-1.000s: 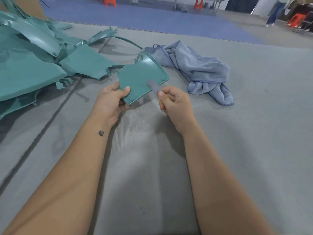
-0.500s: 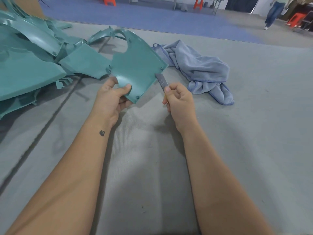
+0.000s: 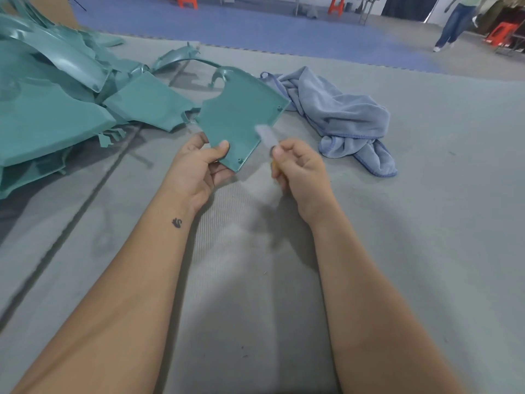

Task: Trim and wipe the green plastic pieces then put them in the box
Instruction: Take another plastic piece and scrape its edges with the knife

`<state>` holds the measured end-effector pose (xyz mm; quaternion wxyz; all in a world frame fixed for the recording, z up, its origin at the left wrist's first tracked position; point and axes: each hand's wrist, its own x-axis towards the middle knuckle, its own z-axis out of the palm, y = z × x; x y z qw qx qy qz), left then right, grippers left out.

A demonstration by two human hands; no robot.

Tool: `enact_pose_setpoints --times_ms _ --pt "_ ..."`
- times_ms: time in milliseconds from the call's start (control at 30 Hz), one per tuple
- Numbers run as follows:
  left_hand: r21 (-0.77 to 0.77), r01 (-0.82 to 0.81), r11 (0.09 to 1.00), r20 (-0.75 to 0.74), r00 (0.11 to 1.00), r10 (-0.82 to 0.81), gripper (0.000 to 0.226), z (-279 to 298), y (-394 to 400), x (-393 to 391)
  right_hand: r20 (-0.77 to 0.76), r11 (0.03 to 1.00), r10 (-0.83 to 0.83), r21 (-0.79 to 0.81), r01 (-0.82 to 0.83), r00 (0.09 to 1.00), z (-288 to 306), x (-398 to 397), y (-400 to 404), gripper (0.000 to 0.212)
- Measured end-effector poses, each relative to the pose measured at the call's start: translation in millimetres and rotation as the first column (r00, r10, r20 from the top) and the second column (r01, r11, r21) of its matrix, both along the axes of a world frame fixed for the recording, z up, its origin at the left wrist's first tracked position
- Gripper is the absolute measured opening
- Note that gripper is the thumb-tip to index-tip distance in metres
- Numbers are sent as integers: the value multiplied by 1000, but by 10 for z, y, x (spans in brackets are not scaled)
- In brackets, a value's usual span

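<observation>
The left hand [image 3: 196, 169] pinches the lower corner of a flat green plastic piece [image 3: 241, 115], thumb on its face, holding it tilted above the grey floor mat [image 3: 426, 223]. The right hand [image 3: 301, 169] is curled round a blurred blade [image 3: 265, 136] lying against the piece's right edge. More green pieces [image 3: 51, 109] are heaped to the left; a blue-grey cloth [image 3: 341, 115] lies just beyond the right hand
</observation>
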<state>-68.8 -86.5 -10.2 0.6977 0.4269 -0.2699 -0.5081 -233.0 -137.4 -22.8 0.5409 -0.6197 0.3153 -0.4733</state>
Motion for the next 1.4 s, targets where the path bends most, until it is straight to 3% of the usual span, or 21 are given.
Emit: enact_pose_setpoints --times_ms 67,133,467,600,700,833,1000,1133,1267,1333,1400 --pt "31 25 999 30 999 -26 19 4 -1 -21 104 998 -59 17 57 993 2 -22 -32 15" --pt "52 47 998 55 997 -50 17 8 -1 -32 105 998 -66 6 66 992 -2 -22 -47 14" --pt "76 29 997 13 999 -30 17 15 32 -7 -184 980 146 -108 -168 972 -63 31 13 19" --pt "67 16 998 23 1000 -18 22 6 24 11 12 1000 -17 -13 17 1000 -47 11 -39 16" --pt "68 10 998 71 997 -15 22 3 14 -3 -14 991 -131 -19 131 991 -66 -5 -71 18" --pt "77 -19 997 112 994 10 22 -9 17 6 -111 988 -149 -56 143 983 -90 13 -64 22" --pt "80 -18 997 124 992 8 21 -19 21 4 -123 993 -115 4 116 986 -57 -16 -56 26" --pt "54 -8 998 114 993 2 24 -18 19 13 -277 995 -11 -102 -18 961 -65 42 14 27" --pt "12 -41 999 113 993 39 27 -15 35 83 -365 991 60 -90 -100 929 -65 17 23 22" --pt "-13 -68 998 162 984 69 29 -20 45 107 -320 996 46 -55 -67 946 -57 6 17 22" --pt "-30 -97 995 271 957 101 31 -21 51 114 -213 996 -83 -40 76 973 -44 3 0 23"
